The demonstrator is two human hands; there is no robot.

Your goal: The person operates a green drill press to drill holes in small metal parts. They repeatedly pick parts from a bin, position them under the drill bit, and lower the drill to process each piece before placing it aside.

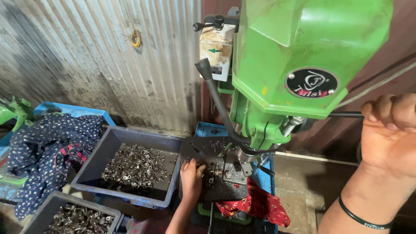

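A green drill press (299, 60) stands in front of me. My right hand (390, 130) is raised at the right and closed around the press's feed handle (346, 115), a dark bar. My left hand (191, 177) rests low on the dark work table (197, 149) of the press, fingers on a small metal part (212, 172) beside the fixture (232, 171) under the spindle (247, 151). Whether the fingers grip the part I cannot tell.
A grey bin (108, 143) with several small metal parts (134, 169) sits left of the press. A second grey bin (52, 208) of parts is at the bottom left. Blue patterned cloth (47, 147) lies over a blue crate. Red cloth (260, 203) hangs below the table. Corrugated metal wall (108, 56) behind.
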